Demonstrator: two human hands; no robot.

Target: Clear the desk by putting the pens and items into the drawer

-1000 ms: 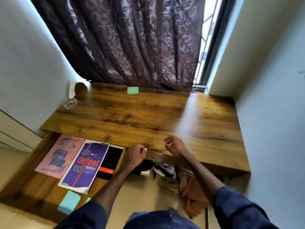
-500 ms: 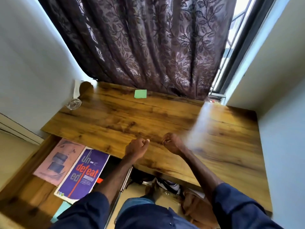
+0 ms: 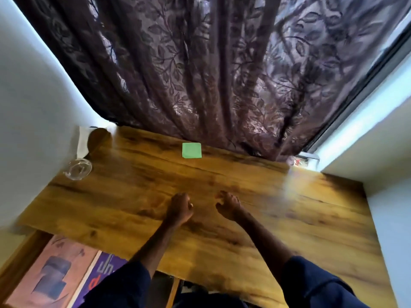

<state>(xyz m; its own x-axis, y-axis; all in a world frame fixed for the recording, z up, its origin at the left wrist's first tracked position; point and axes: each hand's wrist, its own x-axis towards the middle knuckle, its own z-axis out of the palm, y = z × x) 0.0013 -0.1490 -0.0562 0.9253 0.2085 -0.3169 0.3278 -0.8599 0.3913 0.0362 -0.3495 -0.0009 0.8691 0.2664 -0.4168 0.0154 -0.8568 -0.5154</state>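
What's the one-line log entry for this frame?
left hand: curled, empty | right hand: loosely curled, empty | green pad: on desk, untouched | drawer: open

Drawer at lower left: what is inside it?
A pink booklet and a purple booklet lie flat in the drawer. The desk top covers its far part and the left sleeve its near right part, so anything else in there is hidden.
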